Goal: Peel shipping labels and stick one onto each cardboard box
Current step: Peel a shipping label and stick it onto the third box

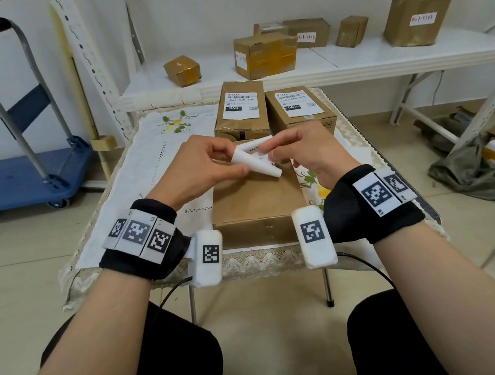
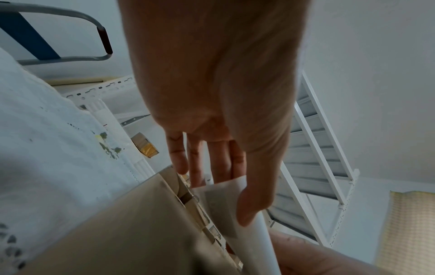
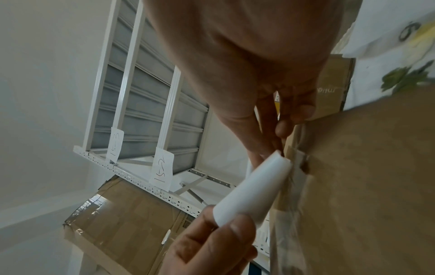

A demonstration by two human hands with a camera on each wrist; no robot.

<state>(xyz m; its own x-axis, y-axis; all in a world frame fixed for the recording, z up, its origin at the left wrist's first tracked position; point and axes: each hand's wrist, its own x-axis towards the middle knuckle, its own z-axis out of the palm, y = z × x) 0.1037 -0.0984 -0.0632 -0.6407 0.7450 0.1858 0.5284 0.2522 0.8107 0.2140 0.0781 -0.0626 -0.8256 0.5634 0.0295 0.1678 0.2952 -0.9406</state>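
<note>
- head view: both hands meet above a plain cardboard box (image 1: 256, 204) that lies flat on a small table (image 1: 139, 178) with a white embroidered cloth. the left hand (image 1: 206, 164) curls round the lower end of a rolled white label strip (image 1: 256, 163), thumb on the near side; the right hand (image 1: 305, 150) pinches a loose end of it between thumb and fingertips.
- only this view shows the two labelled boxes (image 1: 241, 109) (image 1: 301, 109), side by side behind the plain box, each with a printed label on top. it also shows the white shelf (image 1: 378, 55) beyond with more taped boxes, and a blue trolley (image 1: 26, 172) at the left.
- left wrist view: seen from under the palm, the left hand (image 2: 219, 93) has its thumb (image 2: 256, 195) pressed on the label strip (image 2: 259, 247), with the other fingers lying fairly straight behind the paper. here the paper looks thin and partly see-through where it opens; the head view shows it only as a solid roll. the box (image 2: 113, 238) fills the lower left.
- right wrist view: the right hand (image 3: 254, 65) nips the far end of the roll (image 3: 254, 188) with thumb and fingertips, the exact grip is hidden by the roll. the left hand's fingers (image 3: 212, 241) wrap the near end. the box (image 3: 367, 186) sits just beside the roll at the right. handwritten paper tags (image 3: 161, 170) hang on the shelf rail, seen only here.
</note>
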